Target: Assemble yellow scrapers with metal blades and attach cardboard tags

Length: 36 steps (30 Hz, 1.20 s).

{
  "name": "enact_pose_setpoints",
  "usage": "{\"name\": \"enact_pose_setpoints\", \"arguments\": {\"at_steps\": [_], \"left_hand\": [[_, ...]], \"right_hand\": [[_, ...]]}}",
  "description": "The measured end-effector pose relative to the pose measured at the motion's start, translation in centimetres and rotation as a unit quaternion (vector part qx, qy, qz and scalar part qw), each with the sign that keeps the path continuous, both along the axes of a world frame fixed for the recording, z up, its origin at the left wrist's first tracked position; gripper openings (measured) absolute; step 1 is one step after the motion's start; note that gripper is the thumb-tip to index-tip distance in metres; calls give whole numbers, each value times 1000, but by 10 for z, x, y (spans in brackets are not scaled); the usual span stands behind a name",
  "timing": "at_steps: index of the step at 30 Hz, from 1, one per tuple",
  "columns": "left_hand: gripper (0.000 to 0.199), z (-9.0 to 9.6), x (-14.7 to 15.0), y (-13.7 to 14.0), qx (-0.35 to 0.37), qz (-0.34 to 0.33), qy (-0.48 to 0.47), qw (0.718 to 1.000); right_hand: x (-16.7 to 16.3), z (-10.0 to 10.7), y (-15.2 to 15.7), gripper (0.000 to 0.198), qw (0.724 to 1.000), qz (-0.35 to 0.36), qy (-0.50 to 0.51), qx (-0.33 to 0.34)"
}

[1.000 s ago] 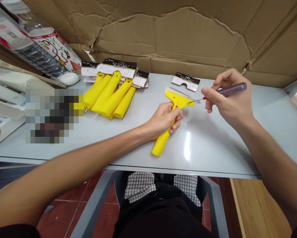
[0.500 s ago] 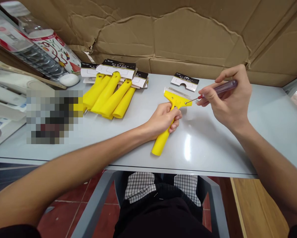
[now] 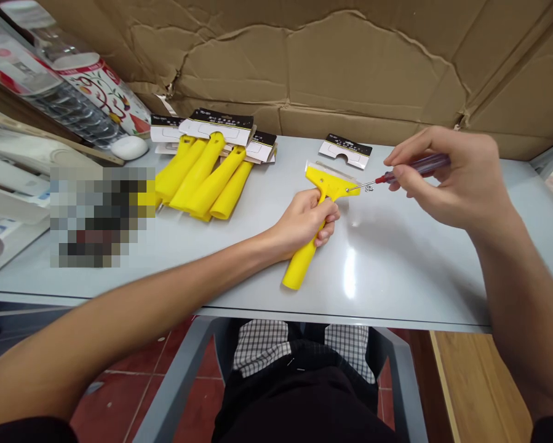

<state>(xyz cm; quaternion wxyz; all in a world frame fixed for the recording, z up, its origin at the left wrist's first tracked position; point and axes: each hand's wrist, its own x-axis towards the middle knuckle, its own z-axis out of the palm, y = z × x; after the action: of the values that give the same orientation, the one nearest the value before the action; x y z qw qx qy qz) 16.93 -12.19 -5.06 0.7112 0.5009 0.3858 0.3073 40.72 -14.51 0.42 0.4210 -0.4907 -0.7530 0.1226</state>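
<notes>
My left hand (image 3: 310,218) is wrapped round the neck of a yellow scraper (image 3: 299,264), whose wide head points away from me with a thin clear-looking edge along its top. In my right hand (image 3: 451,172) is a screwdriver (image 3: 421,166) with a translucent purple handle and a red collar. Its thin shaft reaches left to a screw (image 3: 348,190) at the right end of the scraper head; the tip is at or very close to it. Small screws (image 3: 369,188) lie on the table just right of the head. A black-and-white header card (image 3: 345,151) lies behind it.
Several yellow scrapers (image 3: 197,175) with header cards (image 3: 218,126) are piled at the left on the grey table (image 3: 258,277). Bottles (image 3: 101,86) and a white rounded object (image 3: 129,147) stand beyond. A blurred patch hides something dark at left. Cardboard (image 3: 331,74) walls the back.
My right hand has moved right and turned, its fingers now further back along the screwdriver. The small screws show more fully. My left hand and the scraper have barely moved.
</notes>
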Motion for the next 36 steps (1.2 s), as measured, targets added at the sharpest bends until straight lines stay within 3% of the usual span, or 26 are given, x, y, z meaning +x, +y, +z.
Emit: {"name": "enact_pose_setpoints", "arguments": {"at_steps": [3, 7, 11, 19, 28, 32, 36], "left_hand": [[28, 0, 0, 0, -1, 11, -8, 1000], [30, 0, 1, 0, -1, 8, -6, 1000], [27, -1, 1, 0, -1, 13, -7, 1000], [25, -1, 1, 0, -9, 21, -1, 1000], [26, -1, 1, 0, -8, 21, -8, 1000], [27, 0, 1, 0, -3, 20, -13, 1000], [25, -2, 1, 0, -4, 24, -11, 1000]], "right_hand": [[1, 0, 1, 16, 998, 4, -62, 18], [3, -3, 3, 31, 998, 15, -39, 43], [4, -8, 6, 26, 998, -5, -26, 59], [6, -9, 6, 11, 986, -4, -107, 126], [2, -8, 9, 42, 965, -70, -153, 204], [1, -10, 5, 19, 981, -51, -134, 131], [1, -13, 3, 21, 989, -22, -96, 110]]}}
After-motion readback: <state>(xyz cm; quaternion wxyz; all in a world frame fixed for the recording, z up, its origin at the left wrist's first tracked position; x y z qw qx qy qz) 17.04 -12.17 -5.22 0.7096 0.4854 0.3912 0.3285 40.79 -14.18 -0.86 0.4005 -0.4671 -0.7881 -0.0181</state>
